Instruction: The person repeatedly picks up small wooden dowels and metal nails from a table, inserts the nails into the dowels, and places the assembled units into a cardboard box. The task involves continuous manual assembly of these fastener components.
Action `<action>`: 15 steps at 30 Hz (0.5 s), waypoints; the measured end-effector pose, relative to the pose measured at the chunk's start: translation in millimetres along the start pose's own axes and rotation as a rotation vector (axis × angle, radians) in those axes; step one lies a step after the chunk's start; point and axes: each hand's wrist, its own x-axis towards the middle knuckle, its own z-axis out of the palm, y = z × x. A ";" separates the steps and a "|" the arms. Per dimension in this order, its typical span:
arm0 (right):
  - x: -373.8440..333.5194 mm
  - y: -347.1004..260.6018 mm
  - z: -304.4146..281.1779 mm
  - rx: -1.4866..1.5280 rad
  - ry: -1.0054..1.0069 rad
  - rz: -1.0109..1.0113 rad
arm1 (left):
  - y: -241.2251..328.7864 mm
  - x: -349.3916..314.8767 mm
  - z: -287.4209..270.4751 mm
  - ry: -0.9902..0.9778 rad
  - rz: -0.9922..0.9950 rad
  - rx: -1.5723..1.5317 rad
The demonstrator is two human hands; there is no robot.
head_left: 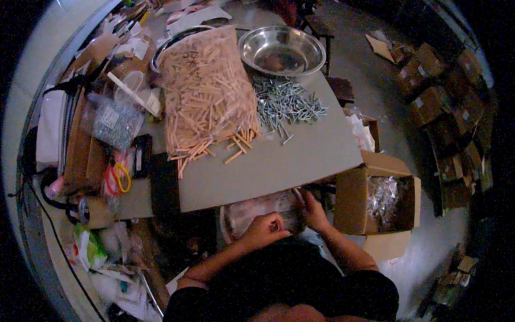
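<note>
Below the table's front edge, a shallow round-cornered tray or tub (229, 224) sits close to my body; its contents are too dim to name. My left hand (264, 229) is over its near side, with fingers curled into a loose fist; what lies inside the curl is dark and unclear. At the tray's right side is my right hand (315, 213), its fingers closed beside a pale narrow edge. I cannot tell whether that edge is the rim or a separate piece. On the table lie an open clear bag of wooden dowels (206, 91) and a pile of metal screws (292, 104).
A steel basin (281, 51) stands behind the screws. A bag of small metal parts (115, 123), yellow-handled scissors (123, 178) and a dark phone-like object (141, 155) are at left. An open cardboard box (351, 198) with clear packets stands right; more cartons (429, 104) are stacked beyond.
</note>
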 end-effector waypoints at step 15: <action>62.6 -181.6 -92.6 -0.524 0.007 -0.480 | -58.7 41.1 2.2 -0.046 0.096 0.099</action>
